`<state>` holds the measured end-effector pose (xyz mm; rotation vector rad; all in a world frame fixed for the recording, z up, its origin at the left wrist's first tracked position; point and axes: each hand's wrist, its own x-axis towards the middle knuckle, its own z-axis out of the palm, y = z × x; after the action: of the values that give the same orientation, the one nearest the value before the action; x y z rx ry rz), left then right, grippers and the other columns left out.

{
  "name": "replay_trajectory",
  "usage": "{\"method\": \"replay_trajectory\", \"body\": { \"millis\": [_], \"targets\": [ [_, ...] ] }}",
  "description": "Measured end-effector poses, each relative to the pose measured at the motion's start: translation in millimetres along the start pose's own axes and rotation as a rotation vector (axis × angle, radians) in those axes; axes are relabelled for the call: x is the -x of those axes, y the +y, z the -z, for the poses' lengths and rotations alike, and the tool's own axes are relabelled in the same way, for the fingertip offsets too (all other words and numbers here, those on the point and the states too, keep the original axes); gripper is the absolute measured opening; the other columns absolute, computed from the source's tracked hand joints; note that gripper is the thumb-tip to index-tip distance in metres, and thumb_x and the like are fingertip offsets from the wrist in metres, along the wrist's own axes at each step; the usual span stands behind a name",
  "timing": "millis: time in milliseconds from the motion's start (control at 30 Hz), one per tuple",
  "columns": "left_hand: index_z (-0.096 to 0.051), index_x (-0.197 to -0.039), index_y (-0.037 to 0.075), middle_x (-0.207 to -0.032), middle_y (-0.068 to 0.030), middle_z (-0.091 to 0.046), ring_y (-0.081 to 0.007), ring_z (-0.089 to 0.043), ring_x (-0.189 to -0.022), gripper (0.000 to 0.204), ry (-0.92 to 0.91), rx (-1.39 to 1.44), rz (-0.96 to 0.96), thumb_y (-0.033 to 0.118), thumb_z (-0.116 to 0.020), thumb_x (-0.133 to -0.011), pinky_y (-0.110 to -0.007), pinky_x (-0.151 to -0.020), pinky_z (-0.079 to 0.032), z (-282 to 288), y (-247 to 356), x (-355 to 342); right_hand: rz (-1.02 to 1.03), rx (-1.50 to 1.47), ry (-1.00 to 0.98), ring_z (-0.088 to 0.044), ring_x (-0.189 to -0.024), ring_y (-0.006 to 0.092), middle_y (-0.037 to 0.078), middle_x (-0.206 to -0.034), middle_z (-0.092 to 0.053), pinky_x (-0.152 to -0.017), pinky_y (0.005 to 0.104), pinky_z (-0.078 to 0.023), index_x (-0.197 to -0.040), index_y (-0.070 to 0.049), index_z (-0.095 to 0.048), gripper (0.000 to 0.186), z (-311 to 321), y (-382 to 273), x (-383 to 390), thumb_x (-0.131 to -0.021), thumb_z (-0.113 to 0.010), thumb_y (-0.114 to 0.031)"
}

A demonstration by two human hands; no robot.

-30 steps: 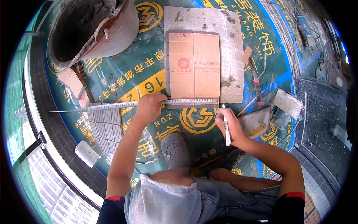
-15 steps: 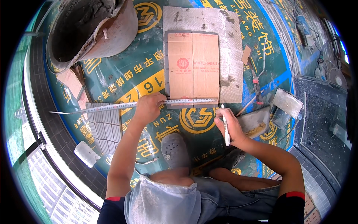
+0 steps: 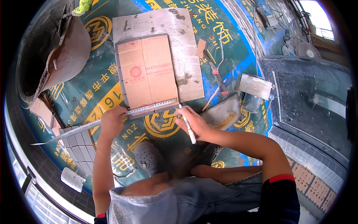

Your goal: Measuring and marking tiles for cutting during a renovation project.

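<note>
My left hand (image 3: 113, 120) is closed on a tape measure's blade (image 3: 143, 109), at the lower left corner of a brown cardboard sheet (image 3: 149, 80). The blade lies across the sheet's near edge and runs on left past my hand, its far left part over dark floor tiles. Beneath the cardboard, a grey tile (image 3: 164, 112) shows as a thin border. My right hand (image 3: 194, 123) grips a white marker pen (image 3: 187, 125), its upper end close to the sheet's near right corner and the blade's right end. Whether the pen touches the tile I cannot tell.
A large mortar-caked bucket (image 3: 71, 52) stands far left, a yellow-green object (image 3: 82, 7) beside it. Ribbed grey tiles (image 3: 80, 149) lie left of my forearm. On the right are a red-handled knife (image 3: 218, 78), a trowel-like slab (image 3: 222, 114) and a dark glass panel (image 3: 298, 100).
The whole view has swung, so things sit further left and slightly tilted. My right hand with the pen is a little nearer the tape's end. A yellow-green object now shows by the bucket.
</note>
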<state>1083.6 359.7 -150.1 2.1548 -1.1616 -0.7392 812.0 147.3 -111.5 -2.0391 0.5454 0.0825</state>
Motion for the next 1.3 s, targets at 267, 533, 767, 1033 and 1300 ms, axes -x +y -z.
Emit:
{"method": "replay_trajectory", "body": {
  "millis": [267, 533, 767, 1033, 1300],
  "targets": [
    [-0.071, -0.094, 0.003, -0.092, -0.0144, -0.071, -0.0383, -0.069, -0.087, 0.011, 0.003, 0.003, 0.004, -0.002, -0.068, -0.085, -0.044, -0.074, -0.053, 0, 1, 0, 0.030, -0.059, -0.002, -0.061, -0.096, 0.0336, 0.016, -0.108, -0.057, -0.086, 0.0399, -0.051, -0.120, -0.004, -0.055, 0.022, -1, 2, -4, -0.103, -0.062, -0.017],
    [-0.071, -0.094, 0.002, -0.090, -0.0155, -0.071, -0.0387, -0.069, -0.086, 0.010, 0.001, 0.033, 0.020, -0.003, -0.067, -0.086, -0.043, -0.074, -0.054, -2, -4, 1, -0.006, -0.123, -0.028, -0.063, -0.092, 0.0332, 0.016, -0.102, -0.060, -0.083, 0.0397, -0.051, -0.115, -0.004, -0.057, 0.020, 6, 0, -3, -0.104, -0.060, -0.020],
    [-0.071, -0.092, 0.002, -0.084, -0.0155, -0.069, -0.0386, -0.068, -0.080, 0.013, -0.032, -0.045, -0.088, -0.005, -0.069, -0.081, -0.043, -0.071, -0.053, 13, 24, 5, 0.271, 0.145, 0.189, -0.069, -0.088, 0.0318, 0.015, -0.097, -0.068, -0.081, 0.0370, -0.056, -0.119, -0.002, -0.059, 0.030, 61, -29, -20, -0.095, -0.072, -0.014],
    [-0.072, -0.092, 0.011, -0.075, -0.0071, -0.062, -0.0303, -0.066, -0.071, 0.018, -0.052, -0.204, -0.351, 0.004, -0.070, -0.076, -0.043, -0.064, -0.052, 4, 134, 14, 0.075, 0.242, -0.312, -0.066, -0.085, 0.0399, 0.015, -0.103, -0.065, -0.073, 0.0480, -0.054, -0.107, -0.010, -0.063, 0.028, 48, -35, -5, -0.096, -0.070, -0.035],
    [-0.066, -0.084, 0.006, -0.077, -0.0054, -0.059, -0.0253, -0.063, -0.075, 0.009, -0.066, -0.585, -0.350, 0.007, -0.070, -0.076, -0.039, -0.065, -0.047, 147, 188, 17, 0.159, 0.108, 0.044, -0.065, -0.089, 0.0396, 0.014, -0.099, -0.061, -0.073, 0.0437, -0.053, -0.113, -0.009, -0.063, 0.028, 52, -5, 50, -0.089, -0.079, -0.012]
  ]
}}
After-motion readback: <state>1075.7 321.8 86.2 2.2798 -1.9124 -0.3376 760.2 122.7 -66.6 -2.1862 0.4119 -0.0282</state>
